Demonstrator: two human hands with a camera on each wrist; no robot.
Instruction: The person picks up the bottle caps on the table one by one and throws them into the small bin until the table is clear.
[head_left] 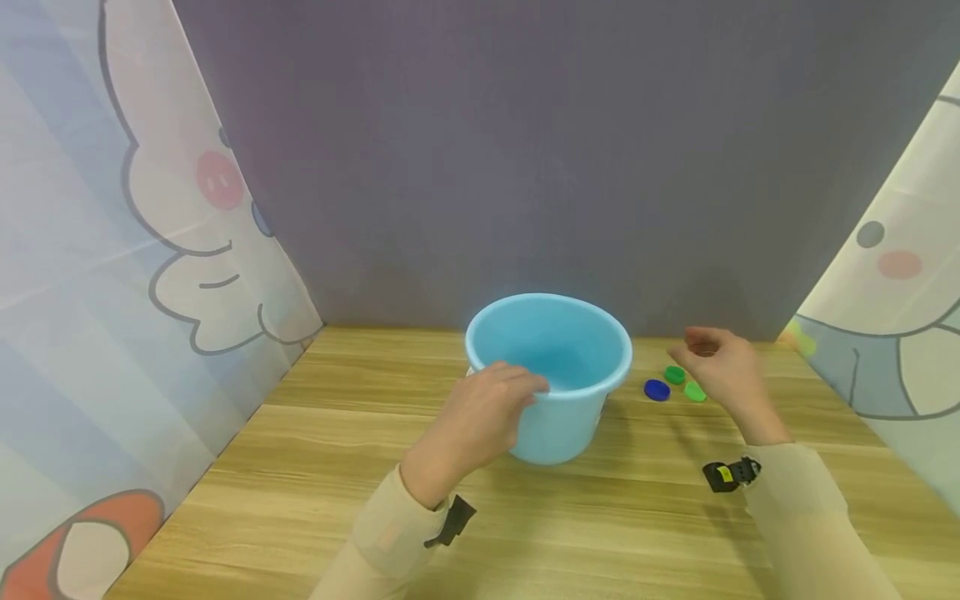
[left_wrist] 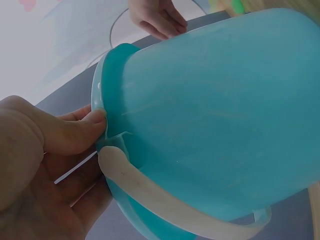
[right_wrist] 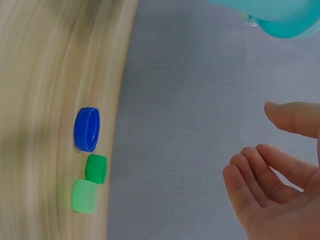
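Note:
A light blue plastic bucket (head_left: 558, 425) has its mouth facing up in the head view. My left hand (head_left: 487, 408) grips its near left rim, thumb outside and fingers over the edge. The left wrist view shows the bucket's white handle (left_wrist: 165, 202) hanging along its side, close to that hand. To the right, my right hand (head_left: 723, 371) hovers above the table with loosely curved fingers and thumb apart, holding nothing. Under and beside it lie a blue bottle cap (head_left: 657, 390), a darker green cap (head_left: 675, 375) and a light green cap (head_left: 695, 392).
The wood-grain table (head_left: 300, 483) carries the caps. A grey panel (head_left: 525, 167) rises along the far edge. Curtains printed with cartoon figures hang on the left (head_left: 90, 333) and on the right (head_left: 900, 333). Each wrist wears a dark strap with a small device.

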